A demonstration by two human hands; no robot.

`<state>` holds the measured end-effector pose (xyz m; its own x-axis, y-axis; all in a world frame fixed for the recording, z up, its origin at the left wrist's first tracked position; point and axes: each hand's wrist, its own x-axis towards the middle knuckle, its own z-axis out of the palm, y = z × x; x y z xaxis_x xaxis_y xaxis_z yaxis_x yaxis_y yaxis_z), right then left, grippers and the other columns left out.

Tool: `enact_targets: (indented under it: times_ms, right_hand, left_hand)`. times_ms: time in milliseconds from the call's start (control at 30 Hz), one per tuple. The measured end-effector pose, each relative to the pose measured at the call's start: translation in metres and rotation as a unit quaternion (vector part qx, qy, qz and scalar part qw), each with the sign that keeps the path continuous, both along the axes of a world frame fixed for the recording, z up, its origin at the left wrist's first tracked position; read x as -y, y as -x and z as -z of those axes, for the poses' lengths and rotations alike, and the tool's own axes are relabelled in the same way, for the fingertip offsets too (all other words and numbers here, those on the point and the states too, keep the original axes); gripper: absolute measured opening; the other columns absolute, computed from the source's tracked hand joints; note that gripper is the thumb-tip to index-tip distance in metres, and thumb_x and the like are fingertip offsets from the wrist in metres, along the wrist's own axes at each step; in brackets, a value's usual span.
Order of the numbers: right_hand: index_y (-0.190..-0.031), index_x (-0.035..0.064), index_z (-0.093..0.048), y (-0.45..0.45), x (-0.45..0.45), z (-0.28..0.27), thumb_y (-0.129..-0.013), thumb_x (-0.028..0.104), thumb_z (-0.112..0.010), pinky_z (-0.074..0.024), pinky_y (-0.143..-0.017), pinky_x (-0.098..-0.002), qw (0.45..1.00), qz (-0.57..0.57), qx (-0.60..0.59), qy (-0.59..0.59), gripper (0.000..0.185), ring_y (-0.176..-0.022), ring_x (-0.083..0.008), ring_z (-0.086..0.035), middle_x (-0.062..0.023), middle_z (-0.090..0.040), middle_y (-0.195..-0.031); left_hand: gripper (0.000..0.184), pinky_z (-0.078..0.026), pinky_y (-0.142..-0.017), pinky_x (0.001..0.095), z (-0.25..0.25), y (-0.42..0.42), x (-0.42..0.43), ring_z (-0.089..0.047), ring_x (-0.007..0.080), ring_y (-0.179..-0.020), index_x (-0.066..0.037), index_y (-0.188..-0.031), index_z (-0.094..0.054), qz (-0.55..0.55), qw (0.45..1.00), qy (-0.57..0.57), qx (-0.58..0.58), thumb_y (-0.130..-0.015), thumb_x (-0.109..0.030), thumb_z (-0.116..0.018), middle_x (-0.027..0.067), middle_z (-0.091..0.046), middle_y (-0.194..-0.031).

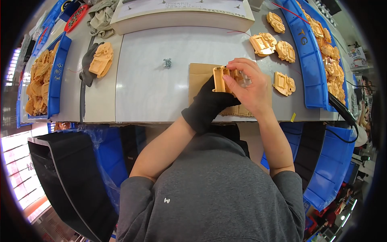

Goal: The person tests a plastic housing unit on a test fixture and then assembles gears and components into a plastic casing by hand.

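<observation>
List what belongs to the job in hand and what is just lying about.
Job in hand, likely:
- held yellow casing
- cardboard below
- loose casings
- blue bin of casings, right
- small metal parts

Just lying about, apparently:
- crumpled cloth
- yellow strip

Bench bright, fairly even. Soft glare patches on glossy white tabletop (145, 97). White slatted panel (17, 161) at L edge blown out; white strip lights (345, 220) flare lower R. Under-table dimmer, black boxy container (76, 181) loses detail. Bare R hand (256, 90) + cream plastic housing (219, 79) sharp enough. Heavy fisheye, corners vignetted blk, R-edge bg mushy.
</observation>
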<state>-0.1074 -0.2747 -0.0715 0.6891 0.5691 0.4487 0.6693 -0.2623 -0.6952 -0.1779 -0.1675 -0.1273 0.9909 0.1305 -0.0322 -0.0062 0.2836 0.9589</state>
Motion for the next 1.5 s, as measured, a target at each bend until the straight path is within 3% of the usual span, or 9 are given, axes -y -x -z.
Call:
enact_targets:
  times_ms: [133, 533, 833, 933, 1133, 1233, 1300, 1400, 1500]
  right_hand:
    - [-0.088, 0.0040, -0.066, 0.002, -0.001, 0.003, -0.071, 0.006, -0.072, -0.0477, -0.078, -0.0330, 1.000, 0.009, 0.005, -0.008, 0.018, -0.094, -0.0243, -0.058, -0.0073, -0.064, -0.094]
    - [-0.084, 0.0040, -0.067, 0.009, -0.003, 0.010, -0.069, 0.003, -0.072, -0.0480, -0.076, -0.0332, 0.997, 0.024, 0.066, -0.026, 0.016, -0.090, -0.0240, -0.058, -0.0065, -0.063, -0.089]
    - [-0.083, 0.0022, -0.066, 0.008, -0.003, 0.009, -0.068, -0.003, -0.071, -0.0490, -0.073, -0.0326, 0.990, -0.014, 0.134, -0.032, 0.017, -0.089, -0.0244, -0.059, -0.0062, -0.062, -0.089]
    - [-0.084, 0.0024, -0.067, 0.005, 0.002, 0.003, -0.069, -0.003, -0.070, -0.0490, -0.072, -0.0315, 0.994, -0.034, 0.101, -0.039, 0.017, -0.090, -0.0236, -0.059, -0.0068, -0.063, -0.090]
    - [-0.091, 0.0016, -0.068, -0.008, 0.018, -0.010, -0.077, 0.004, -0.068, -0.0496, -0.071, -0.0282, 1.000, 0.006, -0.016, 0.024, 0.014, -0.081, -0.0200, -0.062, -0.0085, -0.066, -0.090]
    - [-0.094, 0.0002, -0.068, -0.014, 0.032, -0.001, -0.079, 0.008, -0.069, -0.0497, -0.069, -0.0257, 0.977, 0.000, -0.214, 0.008, 0.017, -0.076, -0.0150, -0.063, -0.0075, -0.067, -0.087]
    - [-0.098, -0.0009, -0.067, -0.011, 0.036, 0.004, -0.082, 0.007, -0.068, -0.0491, -0.070, -0.0227, 0.971, 0.009, -0.237, 0.001, 0.018, -0.079, -0.0105, -0.061, -0.0050, -0.066, -0.088]
    - [-0.100, -0.0024, -0.066, 0.001, 0.038, 0.007, -0.083, 0.004, -0.067, -0.0497, -0.069, -0.0208, 0.954, 0.056, -0.293, -0.013, 0.018, -0.080, -0.0092, -0.060, -0.0046, -0.065, -0.088]
    - [-0.101, -0.0041, -0.064, 0.015, 0.035, 0.018, -0.083, 0.002, -0.066, -0.0512, -0.068, -0.0208, 0.941, 0.057, -0.321, -0.085, 0.019, -0.081, -0.0107, -0.060, -0.0059, -0.063, -0.090]
  left_hand:
    - [0.040, -0.048, -0.077, 0.0278, 0.006, -0.001, 0.001, -0.056, 0.0122, -0.090, -0.004, -0.114, -0.049, -0.001, 0.999, -0.034, 0.022, -0.080, -0.010, -0.068, 0.0039, -0.058, -0.101]
    - [0.042, -0.046, -0.079, 0.0254, -0.004, 0.007, 0.001, -0.052, 0.0094, -0.096, -0.005, -0.120, -0.047, 0.028, 0.987, 0.151, -0.039, -0.084, -0.015, -0.065, 0.0015, -0.054, -0.108]
    - [0.037, -0.047, -0.071, 0.0230, -0.009, 0.010, 0.003, -0.053, 0.0084, -0.090, -0.006, -0.118, -0.048, 0.008, 0.993, 0.113, -0.040, -0.084, -0.013, -0.062, 0.0008, -0.055, -0.104]
    - [0.040, -0.048, -0.069, 0.0226, -0.017, 0.012, -0.008, -0.056, 0.0097, -0.089, -0.006, -0.120, -0.049, 0.069, 0.990, 0.070, -0.105, -0.082, -0.010, -0.061, 0.0024, -0.056, -0.105]
    - [0.050, -0.056, -0.078, 0.0325, -0.013, 0.012, -0.010, -0.059, 0.0174, -0.096, -0.004, -0.126, -0.048, 0.072, 0.996, -0.001, -0.046, -0.077, -0.005, -0.060, 0.0084, -0.057, -0.111]
    - [0.055, -0.052, -0.080, 0.0308, -0.015, 0.008, -0.021, -0.059, 0.0153, -0.094, -0.004, -0.120, -0.051, 0.073, 0.992, 0.073, -0.074, -0.069, -0.001, -0.071, 0.0058, -0.061, -0.106]
    - [0.056, -0.051, -0.080, 0.0297, -0.027, 0.006, -0.030, -0.059, 0.0154, -0.092, -0.003, -0.119, -0.052, 0.066, 0.985, 0.092, -0.130, -0.067, 0.001, -0.073, 0.0046, -0.061, -0.102]
    - [0.042, -0.052, -0.076, 0.0276, -0.048, 0.002, -0.032, -0.058, 0.0149, -0.086, -0.002, -0.120, -0.051, 0.003, 0.969, 0.129, -0.210, -0.082, -0.013, -0.064, 0.0046, -0.060, -0.095]
    - [0.039, -0.052, -0.074, 0.0264, -0.052, -0.003, -0.038, -0.059, 0.0146, -0.084, -0.001, -0.122, -0.051, 0.008, 0.977, -0.044, -0.209, -0.088, -0.020, -0.055, 0.0058, -0.060, -0.099]
